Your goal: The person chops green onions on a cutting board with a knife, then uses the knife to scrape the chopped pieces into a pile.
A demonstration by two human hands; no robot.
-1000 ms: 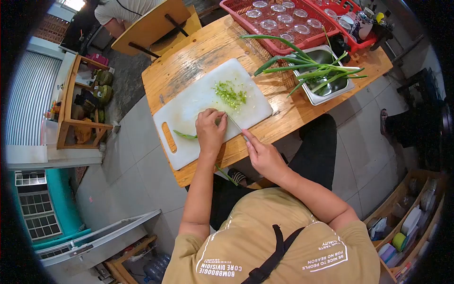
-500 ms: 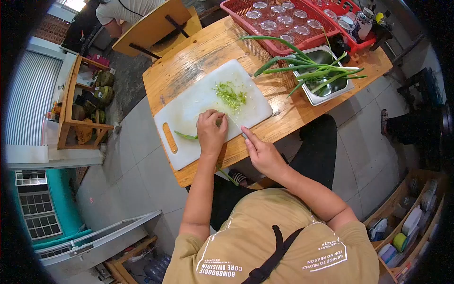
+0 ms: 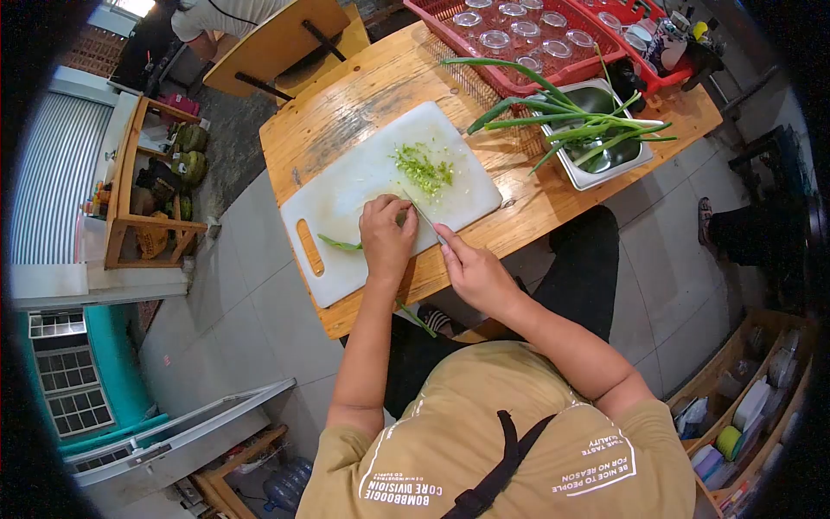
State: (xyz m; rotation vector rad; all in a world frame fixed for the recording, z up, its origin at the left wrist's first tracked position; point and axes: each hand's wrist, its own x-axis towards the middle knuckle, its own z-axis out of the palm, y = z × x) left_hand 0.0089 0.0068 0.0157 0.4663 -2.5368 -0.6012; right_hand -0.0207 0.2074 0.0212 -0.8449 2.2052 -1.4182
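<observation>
A white cutting board [image 3: 337, 201] lies at a slant on the wooden table. My left hand [image 3: 386, 238] is closed on green onion over the board's near side. Green ends [image 3: 339, 243] stick out to its left, and another end [image 3: 416, 320] hangs below the table edge. My right hand [image 3: 480, 275] grips a knife [image 3: 422, 210], its blade angled up-left beside my left fingertips. The exact contact of blade and stalk is hidden by my fingers. Chopped green onion [image 3: 424, 169] forms a loose pile beyond the blade.
Whole green onions [image 3: 575, 119] lie across a metal container [image 3: 596, 180] at the table's right. Behind it stands a red basket [image 3: 497, 80] with several upturned glasses. A wooden chair [image 3: 259, 52] and a seated person [image 3: 226, 16] are at the far left.
The knife blade has shifted left, closer to my left fingertips, with my right hand moving slightly left. My left hand stays in almost the same place.
</observation>
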